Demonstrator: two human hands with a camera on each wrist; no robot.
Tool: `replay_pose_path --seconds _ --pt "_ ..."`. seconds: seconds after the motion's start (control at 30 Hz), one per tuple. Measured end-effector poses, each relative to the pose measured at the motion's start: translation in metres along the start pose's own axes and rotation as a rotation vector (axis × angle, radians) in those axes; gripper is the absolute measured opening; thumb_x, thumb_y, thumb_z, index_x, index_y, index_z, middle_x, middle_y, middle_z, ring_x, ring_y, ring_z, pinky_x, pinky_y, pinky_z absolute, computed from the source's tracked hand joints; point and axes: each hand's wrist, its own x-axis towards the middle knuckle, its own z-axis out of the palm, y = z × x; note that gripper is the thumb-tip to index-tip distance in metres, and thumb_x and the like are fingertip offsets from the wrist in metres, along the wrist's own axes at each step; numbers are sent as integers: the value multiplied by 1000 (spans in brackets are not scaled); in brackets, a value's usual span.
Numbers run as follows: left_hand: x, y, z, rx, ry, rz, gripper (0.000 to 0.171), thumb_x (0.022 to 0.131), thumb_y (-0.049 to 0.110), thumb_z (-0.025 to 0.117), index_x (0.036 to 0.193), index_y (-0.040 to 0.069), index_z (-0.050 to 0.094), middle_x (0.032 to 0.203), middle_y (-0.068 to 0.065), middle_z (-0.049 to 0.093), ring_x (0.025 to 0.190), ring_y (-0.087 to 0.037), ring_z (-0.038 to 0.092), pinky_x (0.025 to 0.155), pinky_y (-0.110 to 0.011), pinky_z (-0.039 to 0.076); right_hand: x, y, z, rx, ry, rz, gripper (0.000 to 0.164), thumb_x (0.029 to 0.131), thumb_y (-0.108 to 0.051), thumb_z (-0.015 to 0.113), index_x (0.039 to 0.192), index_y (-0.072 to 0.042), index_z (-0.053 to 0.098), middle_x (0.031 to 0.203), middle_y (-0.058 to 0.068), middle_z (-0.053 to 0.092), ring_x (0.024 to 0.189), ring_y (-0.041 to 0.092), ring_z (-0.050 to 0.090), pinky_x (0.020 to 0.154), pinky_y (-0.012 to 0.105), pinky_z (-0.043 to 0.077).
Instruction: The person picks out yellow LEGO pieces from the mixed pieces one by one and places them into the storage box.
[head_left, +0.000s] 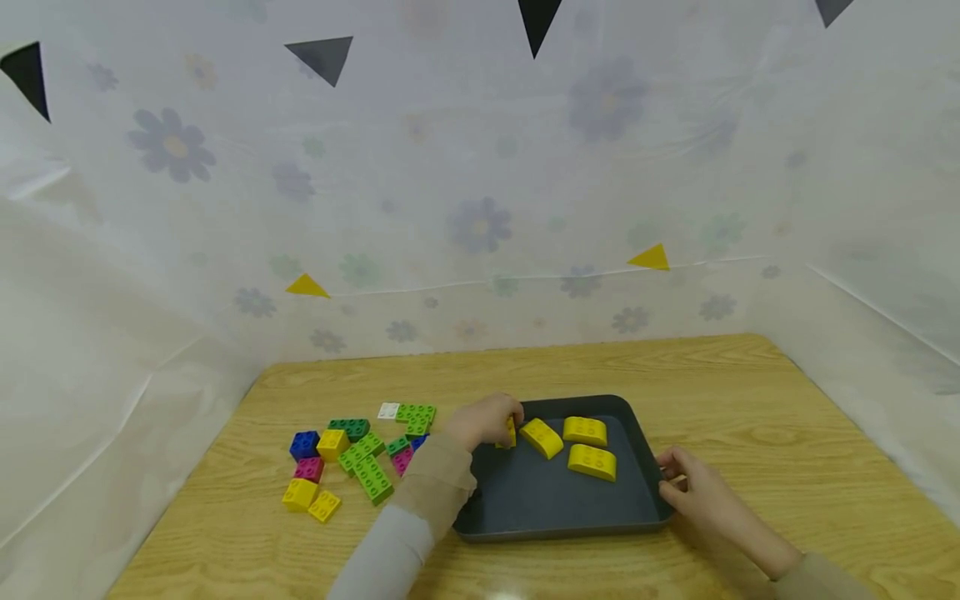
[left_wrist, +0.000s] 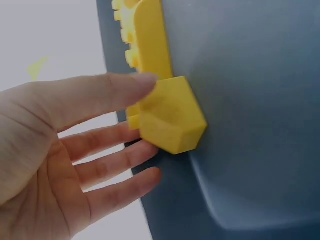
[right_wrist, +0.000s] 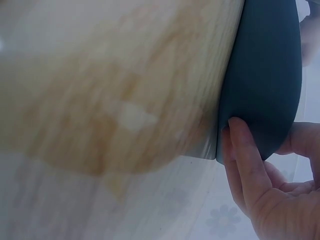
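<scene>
- Flower-patterned sheeting (head_left: 420, 208) was hung behind and to the sides of the work area.
- Beneath it, a wood-grain table (head_left: 750, 417) was used as the work surface.
- On the table, a dark tray (head_left: 555, 508) was placed.
- To the tray's left, coloured bricks (head_left: 371, 477) were scattered: green, blue, pink, white and a few yellow.
- By the right hand (head_left: 697, 487), the tray's right edge was gripped, the wall being caught between thumb and fingers.
- The left hand (head_left: 483, 421) was held over the tray's far left part, a yellow block (left_wrist: 175, 117) being pinched between thumb and fingers.
- Three curved yellow blocks (head_left: 592, 462) were laid apart from one another inside the tray, to the right of the pinched one.
- Whether the pinched block was rested on the tray floor could not be told. The step in hand was judged to be its placing among the others; for the next move, a gentle loosening of the left fingers seemed to be called for, with the tray steadied from the right.
</scene>
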Motion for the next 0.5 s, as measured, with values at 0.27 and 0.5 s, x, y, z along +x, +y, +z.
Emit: replay_pose_path --seconds 0.27,0.5 --pt "-13 -4 -14 20 210 73 49 86 29 64 131 14 49 133 -8 46 118 -26 47 94 -39 43 1 -1 0 -3 1 4 24 81 4 57 104 9 50 95 15 58 85 24 57 65 28 51" --pt "-24 -15 -26 155 461 42 70 83 41 64 143 20 32 147 -12 25 133 -34 25 106 -55 21 1 0 0 -12 1 17 24 82 4 57 104 9 50 96 15 58 85 24 57 66 28 50"
